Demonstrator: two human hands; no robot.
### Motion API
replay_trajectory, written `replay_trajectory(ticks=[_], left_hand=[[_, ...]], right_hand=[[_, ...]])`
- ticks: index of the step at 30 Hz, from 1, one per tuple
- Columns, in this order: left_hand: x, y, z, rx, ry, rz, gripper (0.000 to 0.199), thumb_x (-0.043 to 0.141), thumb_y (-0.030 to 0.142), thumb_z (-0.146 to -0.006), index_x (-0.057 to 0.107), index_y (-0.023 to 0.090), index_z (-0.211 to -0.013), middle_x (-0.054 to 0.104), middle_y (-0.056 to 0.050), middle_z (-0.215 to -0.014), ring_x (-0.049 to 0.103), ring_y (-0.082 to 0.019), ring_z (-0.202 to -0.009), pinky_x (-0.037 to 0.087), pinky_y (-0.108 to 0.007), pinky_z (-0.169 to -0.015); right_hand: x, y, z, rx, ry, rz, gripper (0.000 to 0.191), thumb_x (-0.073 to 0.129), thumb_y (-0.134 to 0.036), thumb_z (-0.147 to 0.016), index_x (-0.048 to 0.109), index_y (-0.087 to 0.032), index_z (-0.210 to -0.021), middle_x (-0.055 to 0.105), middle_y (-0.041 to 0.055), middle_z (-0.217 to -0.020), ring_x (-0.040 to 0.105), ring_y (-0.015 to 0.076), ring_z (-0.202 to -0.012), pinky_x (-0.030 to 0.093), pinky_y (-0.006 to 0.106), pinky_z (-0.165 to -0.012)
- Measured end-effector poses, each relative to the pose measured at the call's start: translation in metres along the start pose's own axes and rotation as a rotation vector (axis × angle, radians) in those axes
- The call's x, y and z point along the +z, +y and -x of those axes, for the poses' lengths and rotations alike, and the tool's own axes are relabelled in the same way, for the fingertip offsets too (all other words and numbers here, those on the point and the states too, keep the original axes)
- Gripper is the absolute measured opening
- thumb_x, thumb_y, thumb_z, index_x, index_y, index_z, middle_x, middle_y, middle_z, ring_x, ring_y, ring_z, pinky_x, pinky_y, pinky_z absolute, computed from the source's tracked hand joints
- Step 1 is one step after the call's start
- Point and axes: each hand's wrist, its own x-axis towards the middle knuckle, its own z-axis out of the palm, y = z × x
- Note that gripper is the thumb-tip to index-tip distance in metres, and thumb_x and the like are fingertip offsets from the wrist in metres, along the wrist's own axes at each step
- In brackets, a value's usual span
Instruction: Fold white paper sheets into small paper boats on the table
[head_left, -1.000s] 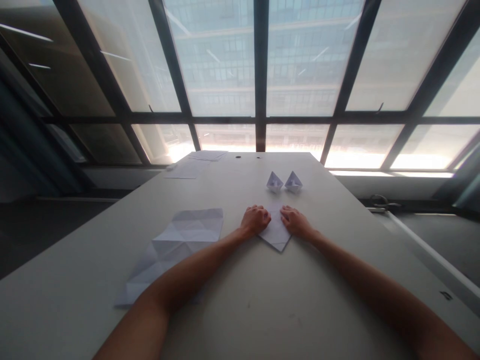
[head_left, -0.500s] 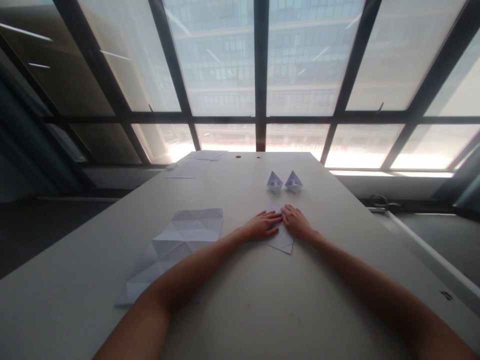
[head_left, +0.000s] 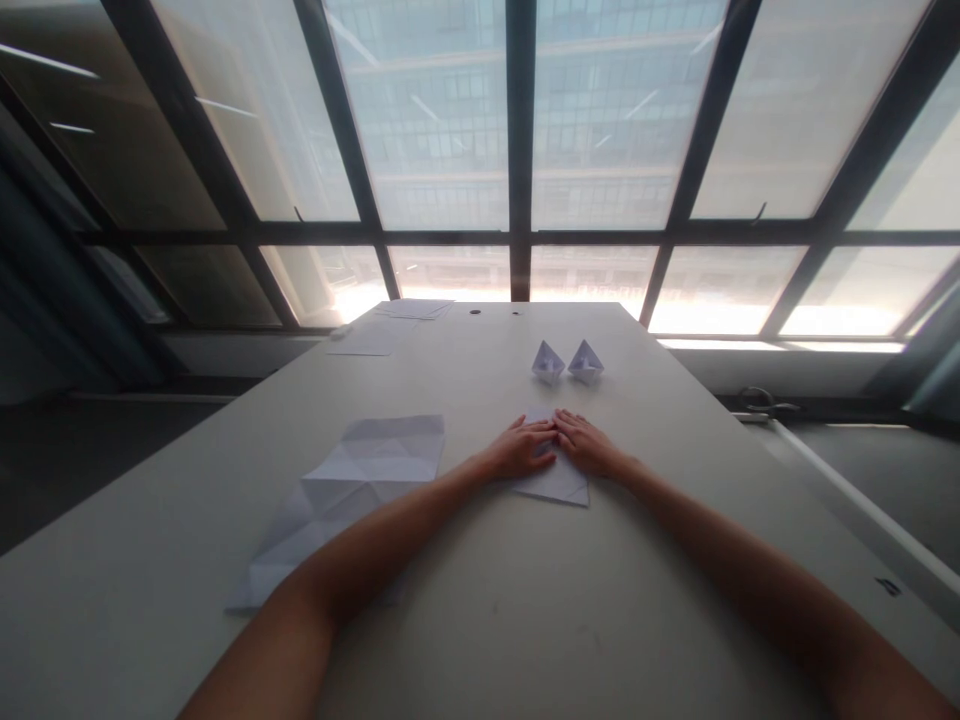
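Note:
A folded sheet of white paper [head_left: 555, 486] lies flat on the table under both of my hands. My left hand [head_left: 523, 448] rests on its left side, palm down with the fingers stretched out. From the right, my right hand [head_left: 587, 443] lies across the paper's other side, fingers extended and their tips meeting those of the left. The hands cover much of the paper's middle. Just beyond them stand two folded paper boats, a left boat [head_left: 548, 362] and a right boat [head_left: 586, 362], side by side.
A large creased paper sheet [head_left: 367, 465] lies to the left, partly behind my left forearm. More flat paper [head_left: 364, 340] is at the table's far left corner. The white table [head_left: 465, 620] reaches toward tall windows [head_left: 450, 120]. A small dark mark [head_left: 888, 587] shows at the right edge.
My right hand has shifted slightly left, closer to my left hand. The folded paper has turned a little, and more of its lower left edge shows.

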Motion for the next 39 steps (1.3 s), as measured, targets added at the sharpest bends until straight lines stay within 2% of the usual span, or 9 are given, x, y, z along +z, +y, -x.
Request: replay_trajectory(ticks=[5,9,12,17,21,25,33,36,39], left_hand=[[-0.004,-0.002,0.001,0.042,-0.081,0.017,0.087,0.057,0.07,-0.085,0.029,0.028,-0.156,0.026,-0.01,-0.161,0.023,-0.029,-0.149,0.01,-0.051,-0.121],[0.001,-0.006,0.0,-0.051,-0.062,-0.018,0.088,0.049,0.075,-0.087,0.027,0.025,-0.156,0.028,-0.013,-0.16,0.022,-0.03,-0.149,0.007,-0.053,-0.12],[0.005,-0.008,0.0,-0.084,-0.038,-0.046,0.081,0.041,0.072,-0.092,0.025,0.027,-0.157,0.028,-0.011,-0.161,0.021,-0.029,-0.15,0.008,-0.052,-0.119],[0.007,-0.013,-0.001,-0.184,-0.018,-0.083,0.081,0.036,0.072,-0.093,0.025,0.024,-0.157,0.026,-0.013,-0.161,0.02,-0.033,-0.149,0.009,-0.055,-0.118],[-0.001,-0.025,0.0,-0.098,-0.099,-0.035,0.092,0.046,0.075,-0.088,0.021,0.019,-0.158,0.022,-0.016,-0.162,0.016,-0.031,-0.151,0.011,-0.048,-0.12],[-0.009,-0.033,0.001,-0.048,-0.103,0.045,0.099,0.057,0.074,-0.082,0.026,0.017,-0.156,0.027,-0.016,-0.16,0.024,-0.029,-0.149,0.017,-0.04,-0.12],[-0.009,-0.024,0.0,-0.087,0.082,0.075,0.066,0.067,0.058,-0.083,0.056,0.025,-0.139,0.057,-0.008,-0.142,0.055,-0.026,-0.129,0.037,-0.035,-0.11],[-0.006,-0.024,0.001,-0.193,0.165,0.104,0.041,0.067,0.046,-0.086,0.068,0.031,-0.124,0.071,-0.002,-0.121,0.066,-0.023,-0.109,0.046,-0.03,-0.098],[-0.004,-0.025,0.0,-0.315,0.251,0.165,0.024,0.067,0.039,-0.085,0.077,0.031,-0.106,0.076,-0.001,-0.103,0.069,-0.021,-0.096,0.048,-0.028,-0.088]], right_hand=[[0.001,-0.002,0.0,0.041,0.093,-0.046,0.054,0.032,-0.021,-0.096,0.043,-0.007,-0.147,0.04,0.0167,-0.154,0.033,0.0236,-0.145,0.022,0.041,-0.121],[0.001,-0.005,-0.001,0.089,0.201,-0.064,0.05,0.035,-0.025,-0.098,0.048,-0.013,-0.145,0.049,0.0144,-0.149,0.041,0.0231,-0.141,0.028,0.041,-0.118],[0.001,-0.007,-0.001,0.036,0.153,-0.064,0.051,0.044,-0.033,-0.097,0.048,-0.015,-0.145,0.048,0.0157,-0.149,0.041,0.0249,-0.141,0.028,0.043,-0.118],[-0.003,-0.005,0.003,-0.042,0.029,-0.017,0.068,0.05,-0.051,-0.095,0.038,-0.015,-0.151,0.034,0.0177,-0.157,0.027,0.0276,-0.147,0.018,0.047,-0.12],[-0.009,-0.004,0.004,-0.074,-0.003,-0.026,0.081,0.053,-0.06,-0.091,0.034,-0.012,-0.153,0.032,0.0191,-0.158,0.024,0.0287,-0.148,0.016,0.046,-0.121],[-0.015,-0.006,0.004,-0.054,0.003,-0.025,0.081,0.059,-0.06,-0.087,0.04,-0.013,-0.151,0.038,0.0193,-0.155,0.032,0.0298,-0.145,0.017,0.049,-0.12],[-0.013,-0.005,0.001,-0.057,0.153,-0.057,0.05,0.067,-0.052,-0.085,0.068,-0.022,-0.125,0.062,0.0133,-0.135,0.056,0.0294,-0.127,0.027,0.05,-0.115],[-0.01,-0.005,-0.001,0.008,0.235,-0.102,0.026,0.065,-0.04,-0.088,0.076,-0.025,-0.106,0.073,0.0092,-0.117,0.066,0.0269,-0.109,0.034,0.045,-0.11],[-0.009,-0.006,-0.002,0.044,0.273,-0.114,0.02,0.062,-0.033,-0.088,0.078,-0.022,-0.093,0.078,0.009,-0.096,0.07,0.0249,-0.091,0.044,0.038,-0.098]])
